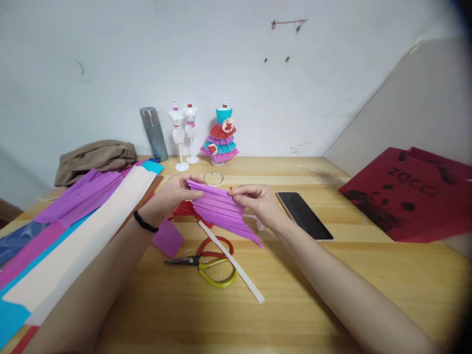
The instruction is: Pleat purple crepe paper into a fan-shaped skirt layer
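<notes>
Held just above the worktop [332, 295], between both hands: a purple pleated paper [221, 204], folded into narrow ridges, with a lower edge trailing to the right. Pinched at the left end by the left hand [180, 191] and near the upper right by the right hand [254, 200], thumb and fingers closed on the paper in each grip. Probably light, soft and easily creased or torn; best taken gently near the ends, without crushing the pleats. Below, on the worktop: scissors [191, 260], crossed by a white strip [245, 279]. To the left, a purple square [168, 239] and layered paper sheets [84, 236]; to the right, a phone [305, 215]. Farther back, a ruffle-dressed mini mannequin [220, 147].
</notes>
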`<state>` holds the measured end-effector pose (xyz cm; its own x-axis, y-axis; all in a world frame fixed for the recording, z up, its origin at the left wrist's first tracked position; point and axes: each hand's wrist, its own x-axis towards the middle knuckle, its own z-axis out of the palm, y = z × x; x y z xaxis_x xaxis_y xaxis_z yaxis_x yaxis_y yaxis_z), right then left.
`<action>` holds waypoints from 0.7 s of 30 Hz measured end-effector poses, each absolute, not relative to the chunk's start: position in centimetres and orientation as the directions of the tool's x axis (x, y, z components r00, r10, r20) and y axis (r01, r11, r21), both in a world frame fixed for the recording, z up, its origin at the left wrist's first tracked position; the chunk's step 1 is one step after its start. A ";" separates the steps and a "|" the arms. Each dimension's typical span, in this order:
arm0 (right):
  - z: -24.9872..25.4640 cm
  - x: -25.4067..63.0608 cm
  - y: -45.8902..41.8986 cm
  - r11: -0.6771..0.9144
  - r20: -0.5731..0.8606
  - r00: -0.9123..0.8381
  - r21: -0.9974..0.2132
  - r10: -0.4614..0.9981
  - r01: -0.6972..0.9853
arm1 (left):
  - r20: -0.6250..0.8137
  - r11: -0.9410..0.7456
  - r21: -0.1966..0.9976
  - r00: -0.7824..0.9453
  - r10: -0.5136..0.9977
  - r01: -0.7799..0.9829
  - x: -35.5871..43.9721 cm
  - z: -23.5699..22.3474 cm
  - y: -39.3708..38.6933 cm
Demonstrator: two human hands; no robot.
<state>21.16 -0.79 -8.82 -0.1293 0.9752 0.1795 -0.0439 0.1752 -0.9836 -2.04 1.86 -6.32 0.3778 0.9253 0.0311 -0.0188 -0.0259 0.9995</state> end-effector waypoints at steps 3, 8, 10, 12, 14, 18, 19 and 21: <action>-8.8 21.1 -0.8 0.183 0.188 -0.127 -0.982 0.974 -0.047 | 0.015 0.000 0.999 0.378 0.926 -0.039 -1.9 -6.3 1.9; -8.7 21.1 -0.8 0.192 0.194 -0.127 -0.981 0.973 -0.023 | 0.020 -0.023 1.000 0.380 0.925 0.004 -2.0 -6.1 1.7; -8.7 21.1 -0.8 0.196 0.198 -0.125 -0.980 0.972 -0.029 | 0.022 -0.043 0.998 0.380 0.925 0.049 -2.0 -6.1 1.7; -8.6 21.0 -0.8 0.196 0.200 -0.127 -0.979 0.971 -0.048 | 0.041 -0.065 0.997 0.383 0.923 0.048 -2.0 -6.2 1.8; -8.5 20.9 -0.9 0.186 0.193 -0.132 -0.981 0.972 -0.062 | 0.066 -0.084 0.996 0.387 0.920 0.028 -1.9 -6.2 1.8; -8.5 20.8 -1.0 0.174 0.182 -0.131 -0.982 0.974 -0.075 | 0.083 -0.101 0.995 0.397 0.914 0.024 -1.9 -6.1 1.7; -8.4 20.8 -1.0 0.177 0.186 -0.129 -0.981 0.974 -0.080 | 0.087 -0.107 0.994 0.400 0.912 0.028 -1.9 -6.0 1.6; -8.4 20.8 -1.1 0.185 0.194 -0.129 -0.980 0.973 -0.079 | 0.100 -0.122 0.992 0.388 0.916 0.031 -1.9 -5.8 1.5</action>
